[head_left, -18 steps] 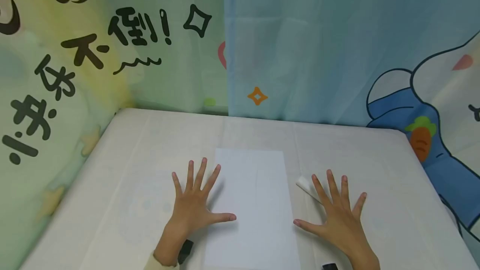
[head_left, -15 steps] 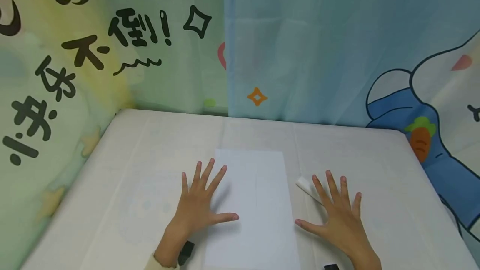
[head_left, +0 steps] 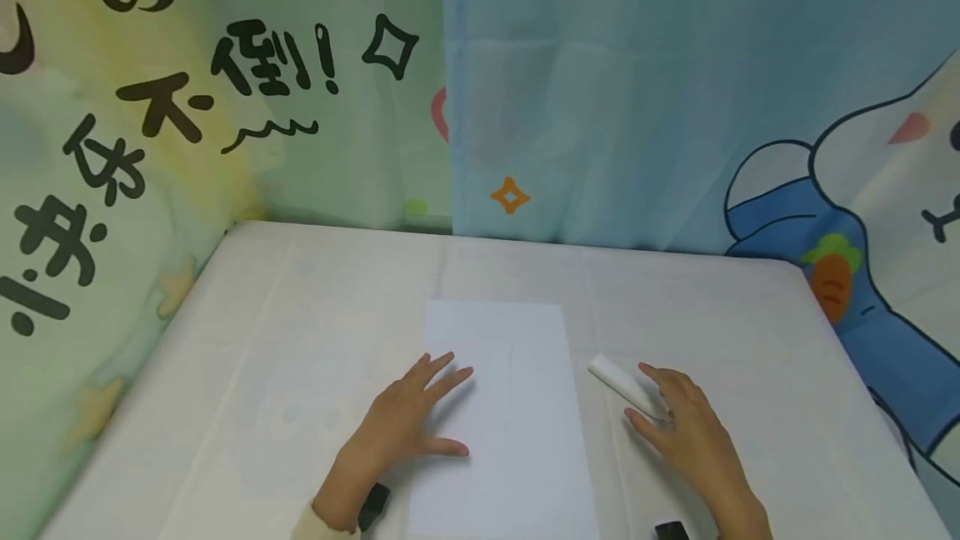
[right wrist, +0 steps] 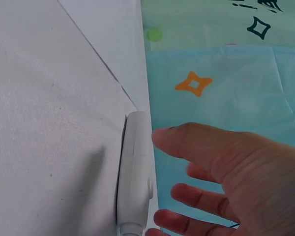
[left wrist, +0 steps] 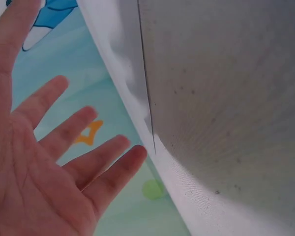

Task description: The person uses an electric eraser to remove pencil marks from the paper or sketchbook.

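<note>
"So, what's the biggest thing there?"

"The printed cloth (head_left: 600,123) behind the table, green with dark lettering on the left, blue with a cartoon animal on the right."

"And next?"

"The table (head_left: 322,315), under a white covering. A sheet of white paper (head_left: 498,407) lies flat on it, its long sides running away from the person."

"Where are the hands?"

"The left hand (head_left: 408,411) is over the paper's left edge, palm down, fingers spread and thumb held well out. It casts a shadow on the sheet and grips nothing."

"The right one?"

"The right hand (head_left: 686,423) is beyond the paper's other edge, thumb and fingers apart and slightly bent, around the near end of a white pen-like stick (head_left: 626,383). I can't tell whether it touches it."

"How does the stick lie?"

"On the table, just right of the paper and apart from it, slanting, with its far end nearer the sheet."

"Anything smaller?"

"A black block (head_left: 372,507) beside the left wrist."
</note>
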Demonstrator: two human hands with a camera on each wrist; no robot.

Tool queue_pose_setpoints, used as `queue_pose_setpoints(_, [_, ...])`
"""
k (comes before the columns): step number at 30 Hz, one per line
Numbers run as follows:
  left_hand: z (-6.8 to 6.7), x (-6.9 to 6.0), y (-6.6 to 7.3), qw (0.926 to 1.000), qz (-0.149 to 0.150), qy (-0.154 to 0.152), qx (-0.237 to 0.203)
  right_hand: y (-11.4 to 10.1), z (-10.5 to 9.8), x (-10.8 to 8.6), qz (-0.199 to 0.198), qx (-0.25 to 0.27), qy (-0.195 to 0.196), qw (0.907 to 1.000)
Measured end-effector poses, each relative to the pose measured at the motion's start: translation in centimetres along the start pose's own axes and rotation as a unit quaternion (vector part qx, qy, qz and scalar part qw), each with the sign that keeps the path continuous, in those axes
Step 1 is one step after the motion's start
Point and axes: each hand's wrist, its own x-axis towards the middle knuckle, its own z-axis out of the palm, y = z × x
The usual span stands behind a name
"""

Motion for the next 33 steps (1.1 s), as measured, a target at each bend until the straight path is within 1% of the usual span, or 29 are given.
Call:
queue_pose_setpoints(5, [0.0,-0.2,0.1,0.9991,-0.011,-0.039,-0.012,0.3,0.3,0.3,-0.001,-0.003,-0.003,1.0])
queue_pose_setpoints(8, [0.0,-0.2,0.2,0.9983,-0.014,-0.056,-0.013,0.6,0.4,0.6,-0.002,-0.006,-0.009,0.9999])
queue_pose_setpoints(14, [0.2,-0.3,0.2,0.9967,-0.014,-0.078,0.016,0.9,0.1,0.8,0.016,0.019,-0.034,0.9991])
queue_pose_setpoints(16, [0.3,-0.4,0.2,0.9963,-0.015,-0.08,0.027,0.9,-0.1,1.1,0.024,0.023,-0.04,0.9987])
queue_pose_setpoints(19, [0.3,-0.5,0.2,0.9962,-0.014,-0.078,0.038,0.9,-0.2,1.6,0.018,0.018,-0.043,0.9987])
queue_pose_setpoints(23, [0.1,-0.6,0.4,0.996,-0.015,-0.08,0.037,1.0,-0.5,2.2,0.004,0.022,-0.051,0.9984])
queue_pose_setpoints(28, [0.0,-0.6,0.4,0.9958,-0.018,-0.085,0.03,1.1,-0.6,2.6,0.001,0.027,-0.08,0.9964])
queue_pose_setpoints(33, [0.0,-0.6,0.4,0.9956,-0.022,-0.088,0.021,1.2,-0.7,3.0,0.003,0.024,-0.101,0.9946])
